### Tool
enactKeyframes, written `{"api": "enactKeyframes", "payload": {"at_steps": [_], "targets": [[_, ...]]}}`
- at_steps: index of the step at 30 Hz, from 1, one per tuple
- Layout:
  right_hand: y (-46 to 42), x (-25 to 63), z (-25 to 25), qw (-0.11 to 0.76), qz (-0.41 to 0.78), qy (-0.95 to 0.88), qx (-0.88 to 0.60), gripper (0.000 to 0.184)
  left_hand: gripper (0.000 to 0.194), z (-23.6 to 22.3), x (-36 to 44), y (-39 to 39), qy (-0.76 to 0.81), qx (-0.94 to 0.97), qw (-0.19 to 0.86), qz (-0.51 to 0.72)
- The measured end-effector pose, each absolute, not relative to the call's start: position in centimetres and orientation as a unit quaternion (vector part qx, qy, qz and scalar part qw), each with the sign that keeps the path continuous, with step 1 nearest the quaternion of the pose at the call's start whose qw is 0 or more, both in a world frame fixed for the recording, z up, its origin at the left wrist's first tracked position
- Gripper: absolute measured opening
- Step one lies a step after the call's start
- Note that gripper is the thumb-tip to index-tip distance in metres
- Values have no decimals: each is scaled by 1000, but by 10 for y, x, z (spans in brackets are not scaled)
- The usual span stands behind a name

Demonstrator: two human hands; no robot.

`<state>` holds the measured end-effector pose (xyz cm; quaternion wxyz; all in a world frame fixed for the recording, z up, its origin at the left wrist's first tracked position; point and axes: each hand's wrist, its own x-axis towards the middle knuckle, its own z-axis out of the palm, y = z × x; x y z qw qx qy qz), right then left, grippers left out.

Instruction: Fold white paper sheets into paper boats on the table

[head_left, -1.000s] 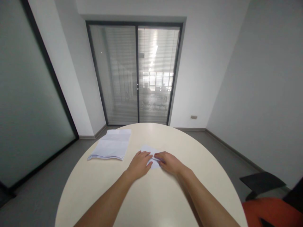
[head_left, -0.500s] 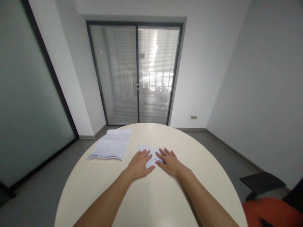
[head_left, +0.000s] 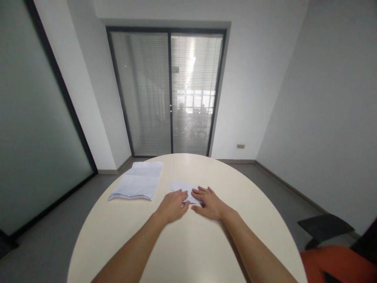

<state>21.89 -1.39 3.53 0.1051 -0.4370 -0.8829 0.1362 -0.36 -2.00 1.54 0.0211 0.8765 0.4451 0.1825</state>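
Note:
A small folded sheet of white paper point(head_left: 179, 184) lies on the round cream table point(head_left: 188, 247), under the fingers of both hands. My left hand point(head_left: 172, 206) rests on its left side, fingers flat and close together, with the thumb by the near edge. On the right side, my right hand point(head_left: 210, 202) presses down with its fingers spread. That thumb touches the table just in front of the paper. Both hands are open, and they partly cover the folds.
Toward the table's far left lies a stack of white paper point(head_left: 138, 181). An orange chair with a black armrest point(head_left: 325, 230) stands beyond the table's right edge. Behind the table are a glass door with blinds point(head_left: 153, 98) and white walls.
A second ago my fingertips were close together at a crease. My right hand spread flat, and the paper has shifted slightly away from me. My left thumb has drawn back toward its fingers.

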Motion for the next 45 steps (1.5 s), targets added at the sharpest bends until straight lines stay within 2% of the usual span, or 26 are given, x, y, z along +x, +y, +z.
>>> {"api": "enactKeyframes", "payload": {"at_steps": [4, 6, 11, 16, 29, 36, 45], "targets": [[-13, 219, 36, 125, 109, -890, -426, 43, 32, 17, -3, -21, 456, 869, 8, 189], [-12, 219, 34, 136, 95, -888, -430, 39, 34, 19, -4, -22, 452, 870, 6, 195], [-9, 221, 32, 161, 93, -878, -442, 40, 36, 22, -5, -22, 447, 872, 9, 201], [-6, 223, 32, 187, 100, -878, -429, 44, 29, 20, -6, -19, 460, 862, 22, 214], [-10, 226, 40, 170, 61, -852, -492, 49, 25, 18, -11, -10, 559, 810, -5, 177], [-7, 229, 38, 159, 45, -822, -545, 38, 24, 29, -9, -13, 582, 796, -14, 163], [7, 241, 24, 247, 97, -754, -601, 29, 20, 24, -16, -9, 611, 759, 26, 224]]}}
